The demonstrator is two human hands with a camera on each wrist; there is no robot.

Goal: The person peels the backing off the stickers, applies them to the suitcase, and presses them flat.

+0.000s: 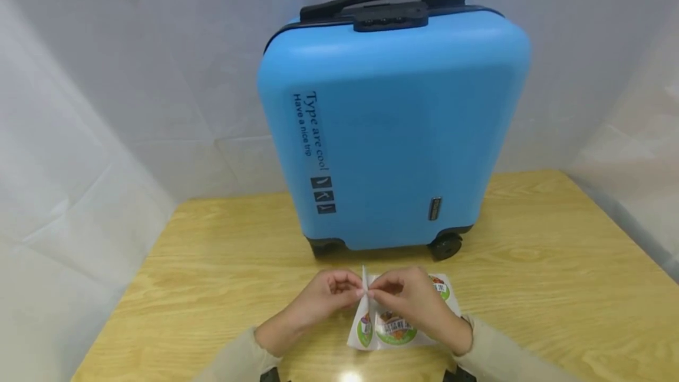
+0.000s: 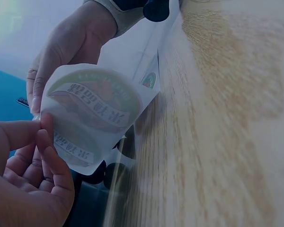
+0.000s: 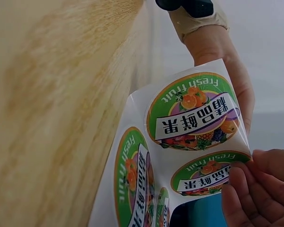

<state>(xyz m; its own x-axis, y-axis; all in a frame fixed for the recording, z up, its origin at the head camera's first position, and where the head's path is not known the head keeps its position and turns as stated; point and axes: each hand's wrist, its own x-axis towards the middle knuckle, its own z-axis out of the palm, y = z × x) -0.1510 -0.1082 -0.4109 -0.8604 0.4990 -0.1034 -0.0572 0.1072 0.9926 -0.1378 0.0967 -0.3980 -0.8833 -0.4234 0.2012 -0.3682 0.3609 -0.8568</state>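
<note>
A sheet of round fruit stickers (image 1: 395,330), white with green, orange and purple labels, lies partly on the table in front of the suitcase. Its left part is bent upward, and the labels on that part (image 3: 194,113) face the right wrist camera. My left hand (image 1: 330,295) pinches the raised sheet between thumb and fingertips from the left. From the right, my right hand (image 1: 411,298) pinches the same spot, its fingertips close to the left ones. In the left wrist view the pale sheet back (image 2: 92,104) shows the labels faintly through it. Whether a label is lifting is unclear.
A blue hard-shell suitcase (image 1: 392,134) with a black handle (image 1: 382,2) stands upright behind the hands. One black wheel (image 1: 445,246) rests on the wooden table (image 1: 557,287). Pale sheeting (image 1: 132,75) hangs behind and beside the table.
</note>
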